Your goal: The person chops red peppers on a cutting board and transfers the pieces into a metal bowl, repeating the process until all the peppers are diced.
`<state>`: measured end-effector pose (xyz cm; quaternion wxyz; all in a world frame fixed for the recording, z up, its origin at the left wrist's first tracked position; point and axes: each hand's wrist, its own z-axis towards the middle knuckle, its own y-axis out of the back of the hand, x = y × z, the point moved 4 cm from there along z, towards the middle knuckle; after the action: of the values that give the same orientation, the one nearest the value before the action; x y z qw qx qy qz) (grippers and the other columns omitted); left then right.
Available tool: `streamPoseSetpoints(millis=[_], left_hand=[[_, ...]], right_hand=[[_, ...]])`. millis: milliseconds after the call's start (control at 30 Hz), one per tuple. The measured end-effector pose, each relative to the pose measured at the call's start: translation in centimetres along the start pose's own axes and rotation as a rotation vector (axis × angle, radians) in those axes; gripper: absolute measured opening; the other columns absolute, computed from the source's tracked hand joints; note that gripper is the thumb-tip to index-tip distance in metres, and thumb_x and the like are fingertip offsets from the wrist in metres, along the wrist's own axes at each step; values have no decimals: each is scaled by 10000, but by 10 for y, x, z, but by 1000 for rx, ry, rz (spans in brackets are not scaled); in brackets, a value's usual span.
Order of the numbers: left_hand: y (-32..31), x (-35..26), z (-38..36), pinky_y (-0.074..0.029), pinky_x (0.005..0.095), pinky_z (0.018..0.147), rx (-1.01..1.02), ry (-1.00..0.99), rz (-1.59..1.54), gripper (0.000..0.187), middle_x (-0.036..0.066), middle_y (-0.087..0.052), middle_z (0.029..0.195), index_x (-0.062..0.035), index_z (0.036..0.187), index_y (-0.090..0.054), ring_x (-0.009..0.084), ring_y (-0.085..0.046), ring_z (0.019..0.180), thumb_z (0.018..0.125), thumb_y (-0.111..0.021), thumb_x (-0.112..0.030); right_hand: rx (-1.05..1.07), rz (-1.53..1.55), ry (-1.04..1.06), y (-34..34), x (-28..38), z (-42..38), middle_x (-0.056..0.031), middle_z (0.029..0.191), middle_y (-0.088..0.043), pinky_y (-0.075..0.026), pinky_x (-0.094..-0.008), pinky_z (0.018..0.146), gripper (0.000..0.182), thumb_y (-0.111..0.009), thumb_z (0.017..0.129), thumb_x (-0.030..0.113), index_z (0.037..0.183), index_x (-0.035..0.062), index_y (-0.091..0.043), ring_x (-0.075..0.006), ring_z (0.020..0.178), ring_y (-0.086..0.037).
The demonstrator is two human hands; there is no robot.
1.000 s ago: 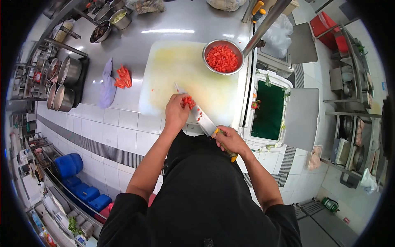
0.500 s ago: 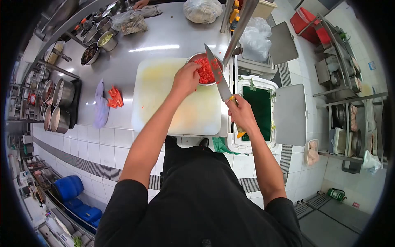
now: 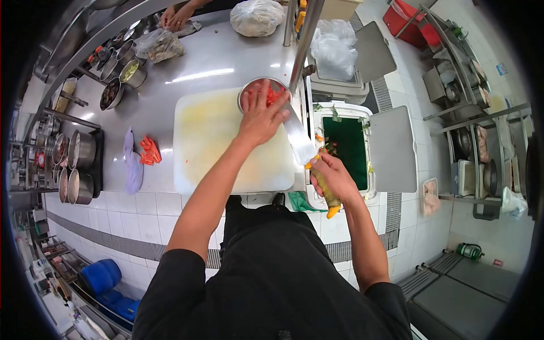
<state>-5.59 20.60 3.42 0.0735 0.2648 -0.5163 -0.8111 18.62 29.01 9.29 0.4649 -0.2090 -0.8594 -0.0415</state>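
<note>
My left hand (image 3: 262,120) is open, fingers spread over a round metal bowl (image 3: 241,101) of chopped red pepper (image 3: 275,97). Its palm and fingers hide much of the pepper. In my right hand (image 3: 335,177) is the yellow-and-green handle of a broad kitchen knife (image 3: 298,137), fingers wrapped around it. The blade slants up and left toward the bowl, its tip end hidden near my left fingers. Below the bowl lies a large white cutting board (image 3: 232,150), stained yellowish. Larger red pepper pieces (image 3: 149,151) rest on the steel counter left of the board.
A white bin (image 3: 371,190) with a dark green inside stands open right of the counter. A metal post (image 3: 306,45) rises beside the bowl. Purple plastic (image 3: 134,164), pots (image 3: 82,150) and filled bowls (image 3: 112,95) are leftward. Another person's hands (image 3: 177,18) work at the far edge.
The knife has come down from over the bowl, its blade now lower and beside the rim. My left hand has moved from the bowl's left side to spread over the pepper.
</note>
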Motion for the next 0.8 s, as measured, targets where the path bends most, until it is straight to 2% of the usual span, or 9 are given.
streamPoseSetpoints(millis=[67,133,200,267,333,400,467,600,800], left_hand=[[8,14,14,-147,608,1268,-44,-14,31,530,247,-203,1716,-289,1565,-531,484,-201,1565,1086,-465,-505],[19,48,25,-298,545,1233,-154,132,1,507,227,-345,1651,-226,1494,-606,441,-336,1509,1029,-601,-430],[29,107,17,-456,458,1125,-223,423,-112,462,214,-542,1501,-134,1381,-690,380,-528,1368,990,-657,-376],[42,146,-12,-524,431,1042,-20,599,-95,435,202,-672,1316,-84,1303,-731,355,-647,1211,957,-692,-345],[34,141,-44,-540,448,1007,245,640,-163,378,197,-710,1210,-44,1199,-768,359,-684,1125,935,-716,-309],[15,111,-68,-541,448,996,240,522,-192,360,186,-706,1186,-48,1164,-778,360,-678,1112,918,-730,-306],[7,72,-73,-565,436,927,64,281,-103,334,149,-718,1131,-20,1148,-771,339,-701,1032,902,-763,-245],[-7,37,-75,-566,450,883,77,212,-85,241,155,-702,1084,-18,1061,-768,347,-694,979,878,-763,-175],[13,26,-78,-560,451,849,404,269,-204,106,157,-720,948,-26,938,-749,346,-710,933,877,-680,-78]], right_hand=[[-16,12,-8,1,-3,-13,-32,690,-594,-421,-275,493,240,-613,1054,272,1067,33,-598,-111,496,-529],[-14,-68,42,8,-8,-27,-25,679,-585,-423,-277,494,245,-607,1055,261,1095,19,-604,-107,499,-526],[22,-77,14,24,-18,-46,-18,672,-588,-432,-273,497,207,-607,1053,235,1077,31,-632,-96,505,-530],[95,-93,-67,39,-36,-66,-15,676,-595,-442,-262,501,201,-631,1043,237,1063,38,-642,-88,507,-531],[111,-102,-146,46,-54,-77,-14,679,-600,-446,-259,502,209,-643,1038,242,1070,36,-646,-86,509,-535],[132,-119,-232,44,-74,-76,-13,682,-605,-450,-256,503,217,-655,1032,247,1077,34,-649,-83,511,-538],[90,-93,-237,45,-92,-68,-14,691,-613,-449,-256,502,237,-668,1026,256,1103,32,-656,-84,515,-544],[64,-156,-232,36,-96,-58,-21,699,-615,-451,-257,504,251,-677,1018,254,1113,22,-656,-89,521,-553],[31,-185,-245,37,-100,-64,-23,699,-610,-462,-267,514,256,-678,1012,252,1108,16,-650,-97,525,-556]])
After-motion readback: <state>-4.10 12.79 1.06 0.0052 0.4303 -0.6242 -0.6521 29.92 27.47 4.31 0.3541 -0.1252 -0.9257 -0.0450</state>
